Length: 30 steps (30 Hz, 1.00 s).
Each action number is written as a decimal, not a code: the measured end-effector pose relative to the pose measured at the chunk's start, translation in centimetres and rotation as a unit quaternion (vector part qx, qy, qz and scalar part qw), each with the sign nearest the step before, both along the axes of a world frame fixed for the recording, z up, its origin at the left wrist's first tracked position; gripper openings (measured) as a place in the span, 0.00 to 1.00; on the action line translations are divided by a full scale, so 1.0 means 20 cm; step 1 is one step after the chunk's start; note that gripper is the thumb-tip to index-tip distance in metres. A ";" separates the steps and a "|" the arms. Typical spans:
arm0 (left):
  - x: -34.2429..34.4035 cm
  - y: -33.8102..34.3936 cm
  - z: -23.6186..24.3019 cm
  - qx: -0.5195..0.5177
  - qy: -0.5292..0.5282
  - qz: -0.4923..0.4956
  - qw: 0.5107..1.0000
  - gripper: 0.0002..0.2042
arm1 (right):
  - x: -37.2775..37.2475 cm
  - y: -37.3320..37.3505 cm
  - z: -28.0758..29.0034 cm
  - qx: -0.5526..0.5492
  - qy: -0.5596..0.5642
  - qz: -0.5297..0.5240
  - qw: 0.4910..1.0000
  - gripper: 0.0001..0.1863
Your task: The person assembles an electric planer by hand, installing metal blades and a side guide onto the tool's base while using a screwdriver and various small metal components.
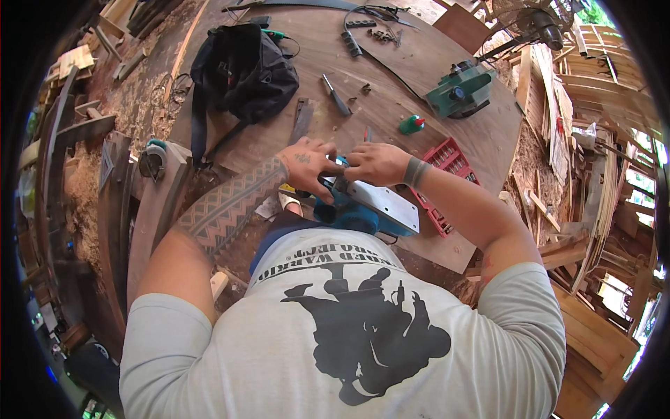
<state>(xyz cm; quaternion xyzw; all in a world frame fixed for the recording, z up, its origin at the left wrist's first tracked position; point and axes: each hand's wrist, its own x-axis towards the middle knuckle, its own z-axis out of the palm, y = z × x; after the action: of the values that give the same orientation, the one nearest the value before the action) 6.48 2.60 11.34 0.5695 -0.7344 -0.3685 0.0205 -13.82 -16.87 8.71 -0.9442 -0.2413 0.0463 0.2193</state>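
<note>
A blue electric planer (pixel 356 215) lies upside down close to my body, its flat metal sole (pixel 385 202) facing up. My left hand (pixel 307 166) curves over the planer's left end, thumb and fingers bent around it. My right hand (pixel 377 165) is beside it, fingers closed together over the middle of the sole. Whatever these fingertips hold is hidden. Just right of the planer lies an open red case (pixel 453 162) of small bits. A small green bottle (pixel 412 125) with a red tip stands beyond my right hand.
On the wooden tabletop (pixel 391 77) are a black backpack (pixel 244 77), a slim grey-handled tool (pixel 336 95), a flat metal strip (pixel 302 120) and a green power tool (pixel 460 91). A circular saw (pixel 153 160) sits at left on timber. A fan (pixel 541 24) stands far right; stacked boards flank both sides.
</note>
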 end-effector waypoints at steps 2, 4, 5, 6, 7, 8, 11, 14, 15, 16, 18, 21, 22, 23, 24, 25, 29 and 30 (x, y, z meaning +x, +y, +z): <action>-0.01 0.01 -0.01 -0.008 0.001 0.009 1.000 0.41 | 0.02 0.01 0.04 0.010 0.001 0.010 1.000 0.14; 0.00 0.01 0.00 -0.010 0.008 0.016 1.000 0.41 | 0.04 0.04 0.07 0.060 0.202 -0.096 0.973 0.10; 0.00 0.01 0.00 -0.012 0.012 0.020 1.000 0.41 | 0.05 0.05 0.07 0.058 0.204 -0.095 0.973 0.10; -0.01 0.01 -0.02 -0.013 0.014 0.022 1.000 0.41 | 0.05 0.05 0.06 0.090 0.236 -0.121 0.960 0.13; -0.01 0.02 -0.03 -0.020 0.007 0.022 1.000 0.41 | 0.06 0.06 0.07 0.121 0.266 -0.144 0.945 0.16; -0.01 0.02 -0.04 -0.027 -0.001 0.023 0.999 0.41 | 0.06 0.06 0.09 0.119 0.267 -0.141 0.946 0.16; -0.01 0.01 -0.02 0.013 -0.004 0.021 1.000 0.41 | 0.07 0.10 0.12 0.131 0.295 -0.196 0.926 0.18; -0.02 0.00 0.02 0.041 0.018 0.026 0.999 0.43 | 0.08 0.15 0.11 0.115 0.299 -0.278 0.906 0.18; -0.03 -0.01 0.02 0.040 0.019 0.027 0.999 0.43 | 0.07 0.16 0.08 0.117 0.273 -0.294 0.908 0.18; -0.04 -0.01 0.02 0.045 -0.002 0.021 0.999 0.43 | 0.07 0.17 0.07 0.119 0.247 -0.309 0.910 0.19; -0.07 -0.03 0.03 0.048 -0.023 0.014 0.998 0.44 | 0.04 0.18 0.05 0.115 0.248 -0.327 0.904 0.19; -0.10 -0.06 0.06 0.076 -0.036 0.009 0.996 0.45 | -0.01 0.19 0.03 0.113 0.234 -0.369 0.892 0.18; -0.10 -0.05 0.06 0.080 -0.038 0.012 0.996 0.46 | -0.02 0.20 0.03 0.116 0.221 -0.391 0.886 0.18; -0.11 -0.05 0.06 0.085 -0.040 0.016 0.995 0.46 | -0.01 0.21 0.03 0.116 0.221 -0.394 0.884 0.18; -0.12 -0.06 0.05 0.084 -0.040 0.012 0.996 0.46 | -0.01 0.21 0.03 0.095 0.225 -0.397 0.884 0.18; -0.12 -0.06 0.05 0.079 -0.037 0.010 0.996 0.47 | 0.01 0.21 0.03 0.076 0.227 -0.400 0.885 0.18; -0.12 -0.05 -0.01 0.066 -0.030 0.019 0.997 0.49 | -0.01 0.15 -0.02 0.085 0.227 -0.364 0.899 0.19; -0.12 -0.06 -0.04 0.065 -0.032 0.018 0.997 0.49 | -0.06 0.11 -0.02 0.124 0.198 -0.349 0.908 0.18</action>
<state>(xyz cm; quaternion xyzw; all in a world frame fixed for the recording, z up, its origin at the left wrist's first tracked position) 3.99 1.45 10.64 0.5944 -0.6987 -0.3969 -0.0331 -15.02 -14.59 8.35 -0.9050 0.1477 0.1226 0.3796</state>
